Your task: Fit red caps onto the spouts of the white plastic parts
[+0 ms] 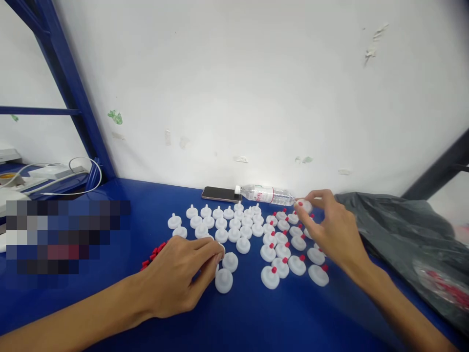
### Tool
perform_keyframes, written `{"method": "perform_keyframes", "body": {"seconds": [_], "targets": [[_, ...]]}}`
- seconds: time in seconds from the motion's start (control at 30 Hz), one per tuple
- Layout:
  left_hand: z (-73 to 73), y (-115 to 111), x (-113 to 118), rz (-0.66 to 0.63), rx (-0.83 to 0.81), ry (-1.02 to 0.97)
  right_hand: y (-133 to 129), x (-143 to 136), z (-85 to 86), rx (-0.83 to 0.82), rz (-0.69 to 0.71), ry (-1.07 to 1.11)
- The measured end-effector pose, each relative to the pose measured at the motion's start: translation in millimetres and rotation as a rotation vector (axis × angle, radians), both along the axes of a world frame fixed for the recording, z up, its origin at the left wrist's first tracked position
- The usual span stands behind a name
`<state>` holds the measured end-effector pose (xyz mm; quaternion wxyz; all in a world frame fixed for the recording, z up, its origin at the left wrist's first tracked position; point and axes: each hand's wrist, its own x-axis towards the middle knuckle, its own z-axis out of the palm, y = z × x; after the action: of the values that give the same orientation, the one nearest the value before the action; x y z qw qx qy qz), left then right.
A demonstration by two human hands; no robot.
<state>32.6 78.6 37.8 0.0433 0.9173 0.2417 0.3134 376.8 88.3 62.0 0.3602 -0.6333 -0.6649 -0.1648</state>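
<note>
My right hand (331,232) pinches a white disc with a red tip (304,206) between thumb and fingers, at the back right of the group. Around it stand several white discs with red-capped spouts (270,277) in loose rows. My left hand (186,274) is closed, its fingertips together on a white disc (222,248) that is mostly hidden. Several plain white discs with bare spouts (221,235) stand in the middle of the blue table (242,322). Small red caps (156,252) lie in a pile, partly covered by my left hand.
A transparent bottle (271,194) lies on its side by the white wall, next to a dark phone (220,193). Dark plastic sheeting (395,225) covers the right side, with a bag of red pieces (445,286) on it. Cables (100,176) and a blue frame (78,93) are at the left.
</note>
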Motion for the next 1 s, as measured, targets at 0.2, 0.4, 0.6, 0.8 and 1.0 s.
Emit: {"method": "perform_keyframes", "body": {"seconds": [0.2,0.4,0.6,0.8,1.0], "targets": [[-0.2,-0.9,0.6,-0.011,0.041,0.012,15.7,26.2,-3.8,-0.167,-0.087,-0.053],[2.6,-1.3,-0.4,-0.015,0.069,0.014,25.9,46.0,-16.1,-0.258,-0.107,-0.156],[2.4,-1.1,-0.5,-0.023,0.126,-0.042,31.0,50.0,-22.9,-0.356,-0.091,-0.188],[3.4,6.0,-2.8,-0.017,0.081,-0.054,30.2,46.9,-20.9,-0.380,-0.096,-0.168],[6.9,12.5,-5.9,0.073,0.114,-0.130,23.0,31.4,-14.0,-0.301,-0.067,-0.181]]}}
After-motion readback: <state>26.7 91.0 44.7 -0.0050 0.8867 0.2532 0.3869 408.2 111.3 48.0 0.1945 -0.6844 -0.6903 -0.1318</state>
